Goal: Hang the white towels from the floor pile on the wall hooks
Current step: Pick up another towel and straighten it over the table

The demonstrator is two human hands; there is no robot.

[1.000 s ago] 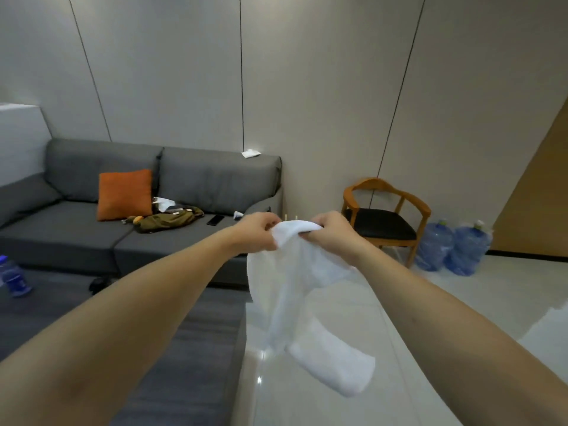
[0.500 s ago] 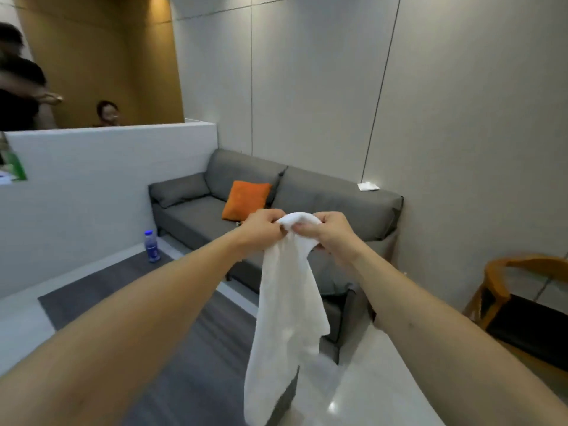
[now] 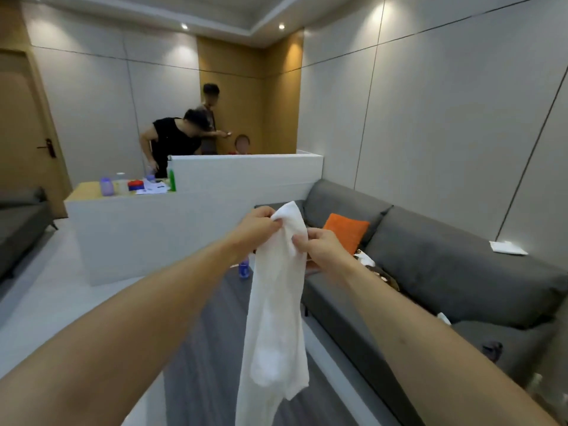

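A white towel (image 3: 275, 305) hangs straight down in front of me, held up at chest height by both hands. My left hand (image 3: 256, 227) pinches its top edge from the left. My right hand (image 3: 321, 249) pinches the cloth a little lower on the right. The towel's lower end runs out of the bottom of the frame. Neither wall hooks nor the floor pile appear in view.
A grey sofa (image 3: 445, 272) with an orange cushion (image 3: 345, 230) runs along the right wall. A white partition counter (image 3: 184, 229) stands ahead, with bottles and papers on it and three people behind. A blue bottle (image 3: 243, 269) stands on the floor. A door (image 3: 24, 133) is at far left.
My view has swung left, from the chair and water jugs past the sofa to the white counter and the people. Both hands still hold the towel, which now hangs straighter.
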